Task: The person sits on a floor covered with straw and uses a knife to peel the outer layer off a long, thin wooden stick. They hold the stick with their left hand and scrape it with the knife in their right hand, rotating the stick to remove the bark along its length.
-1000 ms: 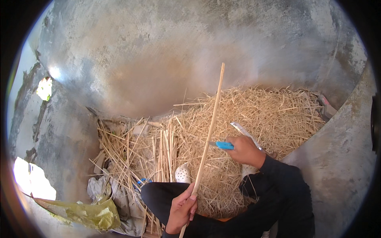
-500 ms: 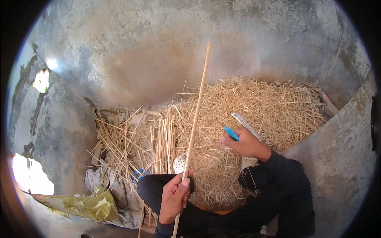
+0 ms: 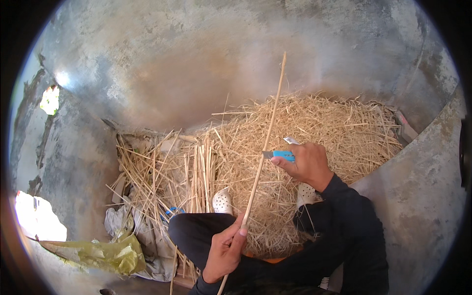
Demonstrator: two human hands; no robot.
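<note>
My left hand (image 3: 225, 251) is closed around the lower part of a long thin bamboo strip (image 3: 271, 125), which rises away from me and leans a little to the right. In my right hand (image 3: 310, 164) is a blue utility knife (image 3: 284, 156), its short blade pointing left. The blade meets the strip near its middle; whether it bites in I cannot tell. Behind that hand, a pale flat strip (image 3: 291, 141) lies on the shavings, mostly hidden.
A heap of shavings (image 3: 339, 128) spreads in front of me. Split bamboo strips (image 3: 200, 172) lie to its left, near grey cloth (image 3: 152, 243) and yellowish plastic sheeting (image 3: 115, 255). White perforated shoes (image 3: 222, 201) rest among the shavings. A concrete wall (image 3: 196, 64) closes the far side.
The bamboo strip has swung to the right at its far end. My right hand has turned and risen slightly, bringing the knife blade from apart to against the strip.
</note>
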